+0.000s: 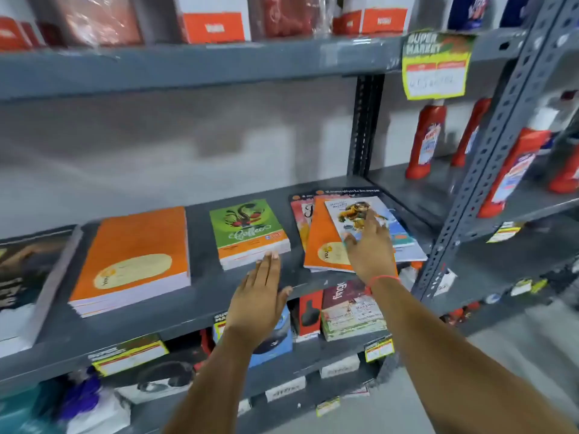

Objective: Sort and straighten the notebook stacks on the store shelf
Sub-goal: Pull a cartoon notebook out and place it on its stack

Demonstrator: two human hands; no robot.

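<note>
Three notebook stacks lie on the grey shelf (pixel 200 296). The orange stack (pixel 131 258) is at the left and the green-covered stack (pixel 247 230) in the middle. At the right is a messy pile, with an orange notebook (pixel 322 242) and a white illustrated notebook (pixel 398 233) lying askew on top. My left hand (pixel 260 296) is flat with fingers together, its fingertips touching the front edge of the green stack. My right hand (pixel 366 245) rests palm down, fingers spread, on the skewed notebooks of the right pile.
A dark stack (pixel 18 277) sits at the far left of the shelf. Red bottles (pixel 423 142) stand on the neighbouring shelf beyond a perforated grey upright (pixel 488 145). Boxes fill the shelf above, and packaged goods (pixel 347 311) the shelf below. A yellow price sign (pixel 435 67) hangs overhead.
</note>
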